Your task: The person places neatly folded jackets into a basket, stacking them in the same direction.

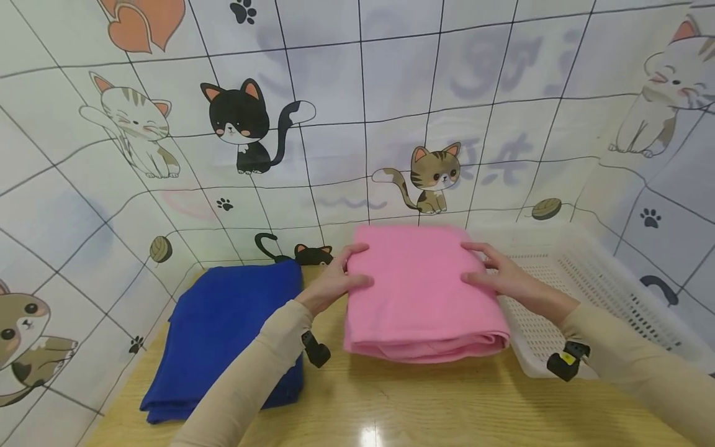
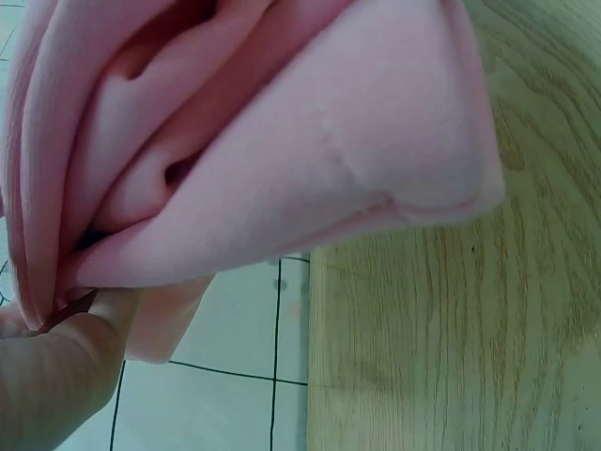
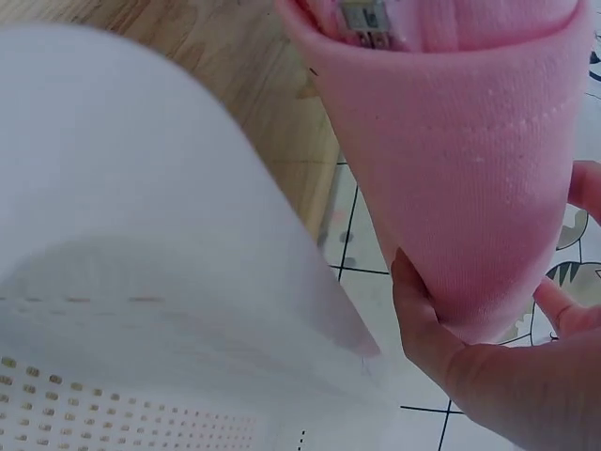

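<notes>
A thick pink garment [image 1: 419, 285], folded into a rough square, is held by its two sides above the wooden table. My left hand [image 1: 334, 280] grips its left edge, thumb on the near face. On the opposite edge my right hand [image 1: 505, 276] pinches it the same way. Loose inner layers of the pink garment [image 2: 282, 178] show in the left wrist view. A rounded fold and a small label [image 3: 364, 17] appear in the right wrist view. To the left of it lies a folded blue cloth [image 1: 234, 329], touched by neither hand.
A white perforated plastic basket [image 1: 536, 323] stands at the right, close beside the pink garment. The wooden table [image 1: 391, 403] runs up to walls [image 1: 335, 136] covered in cat-patterned sheeting at the back and both sides.
</notes>
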The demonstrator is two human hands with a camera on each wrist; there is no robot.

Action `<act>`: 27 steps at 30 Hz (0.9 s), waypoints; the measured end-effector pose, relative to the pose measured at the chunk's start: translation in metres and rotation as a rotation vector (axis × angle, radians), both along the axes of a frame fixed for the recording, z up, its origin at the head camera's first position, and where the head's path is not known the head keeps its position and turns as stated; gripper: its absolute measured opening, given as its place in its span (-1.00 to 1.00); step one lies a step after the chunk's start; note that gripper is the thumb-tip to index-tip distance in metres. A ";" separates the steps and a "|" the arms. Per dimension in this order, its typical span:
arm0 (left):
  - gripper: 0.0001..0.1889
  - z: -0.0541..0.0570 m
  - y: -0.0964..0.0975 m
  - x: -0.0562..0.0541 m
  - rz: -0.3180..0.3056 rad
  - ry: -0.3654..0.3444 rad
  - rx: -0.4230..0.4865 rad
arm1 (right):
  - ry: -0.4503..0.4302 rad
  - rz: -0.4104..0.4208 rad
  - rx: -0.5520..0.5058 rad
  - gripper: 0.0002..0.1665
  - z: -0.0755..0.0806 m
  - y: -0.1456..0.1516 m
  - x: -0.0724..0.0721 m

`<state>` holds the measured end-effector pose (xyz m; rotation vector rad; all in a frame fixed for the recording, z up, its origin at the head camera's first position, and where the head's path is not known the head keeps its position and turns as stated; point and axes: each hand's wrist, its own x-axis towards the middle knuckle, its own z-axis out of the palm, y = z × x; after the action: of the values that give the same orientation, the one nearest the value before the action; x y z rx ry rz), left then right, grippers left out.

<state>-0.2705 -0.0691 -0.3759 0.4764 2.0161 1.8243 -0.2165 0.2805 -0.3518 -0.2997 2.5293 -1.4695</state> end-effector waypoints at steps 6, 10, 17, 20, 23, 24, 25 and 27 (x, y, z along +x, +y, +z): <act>-0.22 -0.001 0.003 0.001 -0.014 -0.021 0.006 | 0.029 -0.007 0.049 -0.07 0.002 0.003 0.005; -0.22 0.001 0.006 0.001 -0.010 -0.014 -0.004 | 0.051 -0.017 0.077 -0.06 0.005 0.007 0.008; -0.21 0.013 0.018 0.004 -0.001 -0.012 0.004 | 0.074 -0.024 0.085 -0.06 0.013 0.019 0.013; -0.22 0.016 0.026 0.004 0.007 -0.003 0.005 | 0.078 -0.035 0.103 -0.07 0.015 0.026 0.014; -0.23 0.017 0.033 0.004 0.009 -0.002 0.020 | 0.086 -0.041 0.119 -0.07 0.015 0.034 0.015; -0.23 0.018 0.036 0.004 0.009 -0.001 0.025 | 0.091 -0.046 0.126 -0.08 0.016 0.036 0.015; -0.23 0.018 0.039 0.005 0.011 0.000 0.029 | 0.092 -0.050 0.127 -0.08 0.016 0.039 0.015; -0.24 0.019 0.043 0.006 0.009 0.000 0.045 | 0.092 -0.058 0.127 -0.08 0.016 0.042 0.015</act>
<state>-0.2645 -0.0258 -0.3571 0.4810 1.9841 1.8787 -0.2012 0.3228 -0.3353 -0.2826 2.7119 -1.3361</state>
